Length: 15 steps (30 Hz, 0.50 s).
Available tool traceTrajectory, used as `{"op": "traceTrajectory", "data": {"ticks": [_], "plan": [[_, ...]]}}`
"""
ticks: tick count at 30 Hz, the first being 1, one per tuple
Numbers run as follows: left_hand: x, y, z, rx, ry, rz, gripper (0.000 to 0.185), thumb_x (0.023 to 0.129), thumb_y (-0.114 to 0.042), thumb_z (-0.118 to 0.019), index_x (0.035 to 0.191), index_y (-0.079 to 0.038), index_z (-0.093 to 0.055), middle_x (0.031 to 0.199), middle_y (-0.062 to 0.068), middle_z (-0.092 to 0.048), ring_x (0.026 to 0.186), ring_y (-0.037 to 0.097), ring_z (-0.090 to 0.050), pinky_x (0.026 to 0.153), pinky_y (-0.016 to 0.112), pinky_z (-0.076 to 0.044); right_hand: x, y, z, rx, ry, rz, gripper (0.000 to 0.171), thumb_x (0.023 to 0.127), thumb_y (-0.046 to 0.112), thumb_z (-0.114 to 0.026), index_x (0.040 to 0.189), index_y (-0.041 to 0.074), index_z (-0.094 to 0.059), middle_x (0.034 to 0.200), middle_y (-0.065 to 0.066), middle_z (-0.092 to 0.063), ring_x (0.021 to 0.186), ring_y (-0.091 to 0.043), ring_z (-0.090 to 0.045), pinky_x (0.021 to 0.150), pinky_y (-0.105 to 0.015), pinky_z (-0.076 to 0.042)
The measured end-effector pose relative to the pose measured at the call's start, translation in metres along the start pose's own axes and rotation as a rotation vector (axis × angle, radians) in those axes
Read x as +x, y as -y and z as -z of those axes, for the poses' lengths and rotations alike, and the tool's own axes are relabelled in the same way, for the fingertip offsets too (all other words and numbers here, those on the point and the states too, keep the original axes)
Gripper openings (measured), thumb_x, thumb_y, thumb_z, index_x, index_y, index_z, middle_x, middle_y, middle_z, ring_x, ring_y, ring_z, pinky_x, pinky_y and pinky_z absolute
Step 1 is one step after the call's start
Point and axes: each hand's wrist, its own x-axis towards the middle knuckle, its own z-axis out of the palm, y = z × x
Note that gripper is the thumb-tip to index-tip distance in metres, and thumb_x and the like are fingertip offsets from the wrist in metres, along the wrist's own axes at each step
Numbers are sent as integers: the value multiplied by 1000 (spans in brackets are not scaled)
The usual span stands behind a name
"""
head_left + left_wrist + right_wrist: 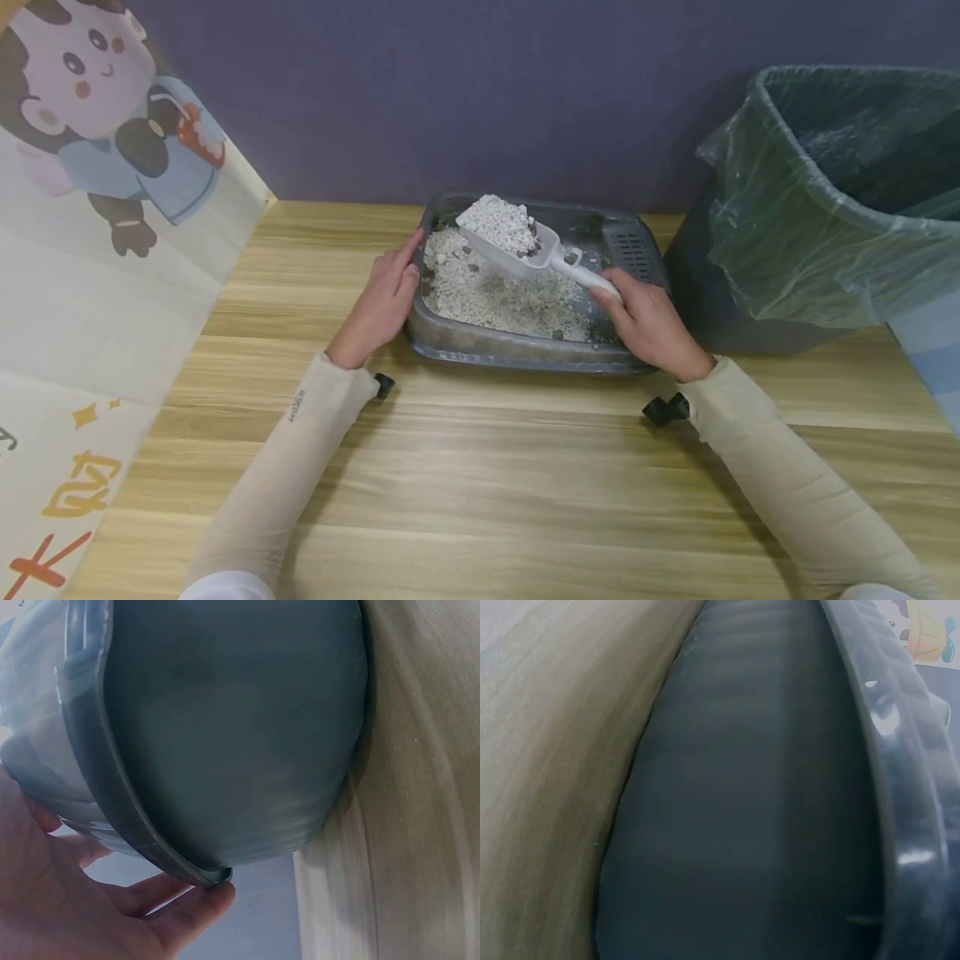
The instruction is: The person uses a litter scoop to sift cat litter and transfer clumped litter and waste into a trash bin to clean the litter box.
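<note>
In the head view my right hand (652, 321) grips the handle of a white litter scoop (573, 268), held over a grey litter box (480, 350). Pale granules with a few dark bits heap in the scoop, its far end tilted up to the left. Loose pale litter (510, 308) covers much of the box floor. My left hand (382, 300) holds the box's left rim; the left wrist view shows fingertips (217, 896) touching the rim's edge. The right wrist view shows the outer wall (727, 787) and rim of the box, but not the hand.
A tall dark bin (705, 275) lined with a clear plastic bag (780, 250) stands right beside the box. Behind is a dark wall (450, 100). The wood-grain tabletop (480, 483) extends in front, and a cartoon-printed panel (172, 292) borders the left.
</note>
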Motion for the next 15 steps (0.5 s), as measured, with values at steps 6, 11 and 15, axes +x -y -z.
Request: {"op": "traceTrajectory", "data": {"ticks": [6,11,15], "plan": [[0,0,0,-1,1,-6,51,102,-26,-26,152,-19,-21,143,19,-36,128,31,-31,106,48,-28,-2,-1,-1,-16,-58,31,27,97,18,-53,118,2,-50,69,-2,-45,47,-14,-36,43,-30,-32],[0,0,0,1,-1,-4,51,102,-27,-26,152,-19,-21,144,19,-36,129,31,-31,106,48,-28,-1,-1,-2,-28,-109,36,27,96,15,-55,119,1,-50,71,-4,-47,49,-15,-35,46,-31,-31],[0,0,0,3,-4,-2,51,102,-26,-26,152,-19,-21,144,19,-36,128,31,-32,106,49,-29,-1,-1,-1,-14,-82,10,27,98,19,-53,118,2,-51,69,-3,-46,48,-15,-35,46,-31,-31]]}}
